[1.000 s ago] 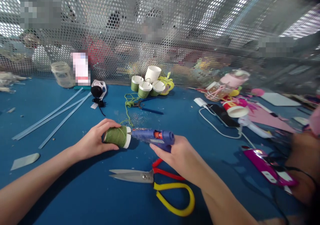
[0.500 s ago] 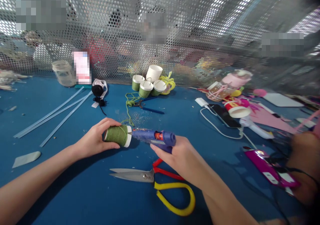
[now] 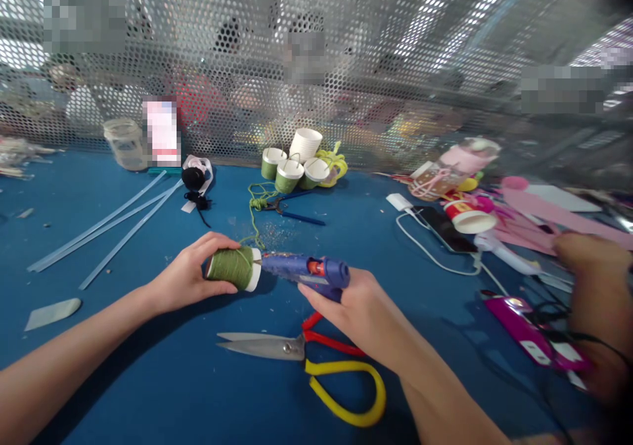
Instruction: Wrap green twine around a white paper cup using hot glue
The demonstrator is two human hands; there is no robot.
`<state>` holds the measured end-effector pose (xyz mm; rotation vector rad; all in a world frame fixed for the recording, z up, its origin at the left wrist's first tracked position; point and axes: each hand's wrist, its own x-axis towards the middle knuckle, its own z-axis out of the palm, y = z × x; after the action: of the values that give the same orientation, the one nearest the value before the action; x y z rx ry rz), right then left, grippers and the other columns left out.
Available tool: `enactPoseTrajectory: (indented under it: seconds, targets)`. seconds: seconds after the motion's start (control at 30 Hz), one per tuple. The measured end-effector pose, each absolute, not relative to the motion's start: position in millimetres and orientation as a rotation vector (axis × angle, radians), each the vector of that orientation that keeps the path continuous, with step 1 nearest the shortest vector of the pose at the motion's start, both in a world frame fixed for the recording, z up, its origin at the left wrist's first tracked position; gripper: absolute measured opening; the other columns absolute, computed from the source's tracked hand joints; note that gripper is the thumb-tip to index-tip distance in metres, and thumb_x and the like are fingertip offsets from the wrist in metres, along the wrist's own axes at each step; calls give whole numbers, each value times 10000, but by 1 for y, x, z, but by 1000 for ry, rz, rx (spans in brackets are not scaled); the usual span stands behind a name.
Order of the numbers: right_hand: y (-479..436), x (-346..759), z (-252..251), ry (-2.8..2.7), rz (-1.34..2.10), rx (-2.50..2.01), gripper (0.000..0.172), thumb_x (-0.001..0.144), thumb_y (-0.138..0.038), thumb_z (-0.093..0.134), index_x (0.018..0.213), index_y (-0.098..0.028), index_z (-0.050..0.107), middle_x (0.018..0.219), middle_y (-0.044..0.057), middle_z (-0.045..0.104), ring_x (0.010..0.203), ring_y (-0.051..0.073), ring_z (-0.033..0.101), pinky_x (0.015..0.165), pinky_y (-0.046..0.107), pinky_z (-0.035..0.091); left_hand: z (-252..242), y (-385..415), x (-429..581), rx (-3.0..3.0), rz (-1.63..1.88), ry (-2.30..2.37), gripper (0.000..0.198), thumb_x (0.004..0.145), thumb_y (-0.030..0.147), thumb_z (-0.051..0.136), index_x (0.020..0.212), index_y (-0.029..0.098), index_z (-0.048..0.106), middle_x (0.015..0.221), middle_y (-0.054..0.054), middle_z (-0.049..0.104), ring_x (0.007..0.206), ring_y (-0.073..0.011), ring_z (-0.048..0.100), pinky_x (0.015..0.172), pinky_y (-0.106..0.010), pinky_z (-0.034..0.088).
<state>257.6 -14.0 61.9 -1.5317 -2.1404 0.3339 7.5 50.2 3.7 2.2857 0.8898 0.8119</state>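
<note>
My left hand (image 3: 198, 270) grips a paper cup (image 3: 230, 268) wrapped in green yarn, tipped on its side with its white rim to the right. In my right hand (image 3: 359, 306) is a blue glue gun (image 3: 301, 271); its nozzle is at the cup's rim, though I cannot tell if it touches. A green yarn strand (image 3: 254, 224) runs from the cup back to a small tangle by the pliers (image 3: 301, 218). Below the glue gun lie large scissors (image 3: 267, 346) with red and yellow handles, blades slightly apart.
Green-wrapped cups (image 3: 288, 176) and a white cup stand at the back by perforated metal. Glue sticks (image 3: 113, 217) and black yarn (image 3: 192, 178) lie left. On the right are a phone (image 3: 445, 229), a purple power strip (image 3: 524, 329) and another person's arm (image 3: 598, 293).
My hands, the cup and the glue gun stay almost still. At the far right, the other person's hand has moved up and further into view, and the pink material there has shifted.
</note>
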Motion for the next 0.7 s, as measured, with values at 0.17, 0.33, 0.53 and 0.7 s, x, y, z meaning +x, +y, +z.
enactPoseTrajectory:
  seconds: [0.17, 0.33, 0.53, 0.7]
  targets:
    - [-11, 258, 61, -2153, 265, -1547, 141, 767, -214, 541, 630, -192, 564, 574, 35, 639, 525, 173, 609, 523, 251, 457, 1, 49, 6, 2357, 815, 800, 424, 775, 257, 646, 1158, 200, 474, 1157, -108, 496, 1083, -234, 500, 922, -395, 437]
    - [-7, 259, 59, -2133, 319, -1593, 132, 761, -217, 546, 639, -185, 584, 601, 39, 660, 546, 174, 621, 526, 250, 459, -1, 48, 6, 2422, 794, 759, 410, 799, 251, 615, 1177, 217, 461, 1185, -109, 481, 1103, -239, 487, 934, -408, 434]
    - [-2, 257, 57, -2076, 425, -1666, 138, 757, -226, 557, 633, -178, 594, 602, 21, 667, 535, 153, 611, 517, 232, 451, 1, 48, 6, 2491, 774, 713, 396, 819, 247, 590, 1187, 218, 446, 1194, -112, 474, 1100, -238, 478, 935, -408, 425]
    - [-2, 258, 58, -2074, 448, -1673, 143, 759, -226, 550, 640, -175, 613, 607, 22, 674, 546, 155, 611, 514, 229, 453, 1, 47, 6, 2505, 751, 729, 404, 822, 251, 583, 1198, 228, 437, 1210, -113, 466, 1109, -248, 471, 931, -417, 425]
